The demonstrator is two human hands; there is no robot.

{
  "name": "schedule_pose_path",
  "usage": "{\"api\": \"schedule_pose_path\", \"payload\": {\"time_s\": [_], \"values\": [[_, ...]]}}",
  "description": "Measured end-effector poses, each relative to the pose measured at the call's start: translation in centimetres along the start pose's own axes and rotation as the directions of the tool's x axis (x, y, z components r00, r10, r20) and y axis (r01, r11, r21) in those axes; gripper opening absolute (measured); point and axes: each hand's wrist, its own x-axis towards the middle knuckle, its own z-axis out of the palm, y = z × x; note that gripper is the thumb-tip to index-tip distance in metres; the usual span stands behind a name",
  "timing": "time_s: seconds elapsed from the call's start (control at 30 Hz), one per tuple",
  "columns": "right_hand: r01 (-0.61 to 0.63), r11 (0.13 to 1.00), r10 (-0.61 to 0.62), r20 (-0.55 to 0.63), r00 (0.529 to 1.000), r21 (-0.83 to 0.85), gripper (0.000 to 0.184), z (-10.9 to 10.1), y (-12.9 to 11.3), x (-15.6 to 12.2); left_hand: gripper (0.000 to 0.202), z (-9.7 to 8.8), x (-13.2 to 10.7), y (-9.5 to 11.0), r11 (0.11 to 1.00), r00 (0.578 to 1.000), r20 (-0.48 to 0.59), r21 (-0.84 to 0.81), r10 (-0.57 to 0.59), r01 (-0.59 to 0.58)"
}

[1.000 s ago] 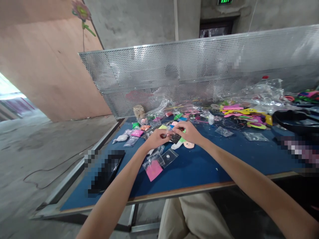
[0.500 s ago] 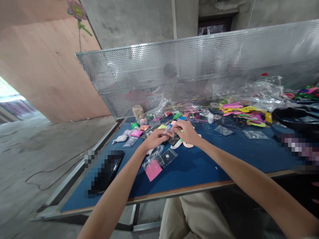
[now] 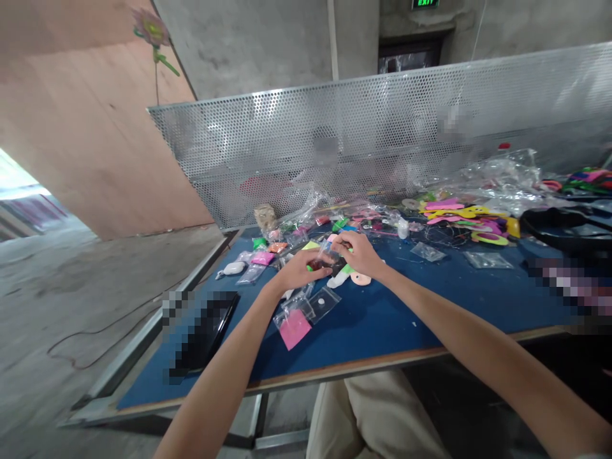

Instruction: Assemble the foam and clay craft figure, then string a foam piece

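Over the blue table, my two hands work close together at a small clear plastic bag point(image 3: 327, 247). My right hand point(image 3: 357, 252) pinches the bag's upper part between thumb and fingers. My left hand point(image 3: 302, 270) is curled at the bag's left side, with thumb and fingers apart around it. A bit of green shows between them; what it belongs to is unclear. Under and beside my right hand lie a white-and-green flat piece point(image 3: 340, 276) and a peach round piece point(image 3: 360, 278). Nearer me are a clear bag with a white dot point(image 3: 322, 301) and a bagged pink square point(image 3: 295, 329).
Left on the table point(image 3: 382, 325) are a black glossy device point(image 3: 220, 325), a white case point(image 3: 234, 268) and bagged pink clay point(image 3: 262, 257). Colourful foam shapes point(image 3: 459, 213) and clear plastic point(image 3: 502, 172) pile up at the back right. A perforated metal panel point(image 3: 287, 140) closes the far side.
My left thumb has moved away from its fingers, uncovering a bit of green. My right hand keeps nearly the same pinch. The view has tilted up slightly.
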Motion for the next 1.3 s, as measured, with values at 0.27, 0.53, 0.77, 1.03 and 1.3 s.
{"api": "schedule_pose_path", "payload": {"time_s": [0.27,0.53,0.77,1.03,1.3], "values": [[0.066,0.992,-0.061,0.05,0.997,-0.107,0.025,-0.3,0.0,-0.2,0.024,0.3,-0.1,-0.3,0.994,0.994,-0.103,0.107,-0.018,0.03],[0.013,1.0,-0.012,0.01,1.0,-0.01,0.033,-0.6,0.2,-0.1,0.033,-0.2,-0.4,-0.4,0.993,0.979,-0.186,0.064,-0.087,0.101],[-0.17,0.951,0.166,0.036,0.985,0.259,0.039,-0.7,0.2,0.2,0.05,-0.3,-0.9,-0.7,0.951,0.968,-0.18,-0.285,-0.178,0.122],[-0.182,0.93,0.204,-0.038,0.978,0.319,0.034,-0.3,0.5,0.3,0.041,-0.2,-0.4,-1.3,0.984,0.963,-0.23,-0.134,-0.143,0.114],[-0.211,0.915,0.26,-0.105,0.96,0.343,0.032,-0.4,2.2,0.5,0.028,-0.6,-0.3,-1.4,0.929,0.863,-0.457,-0.368,-0.217,0.038]]}}
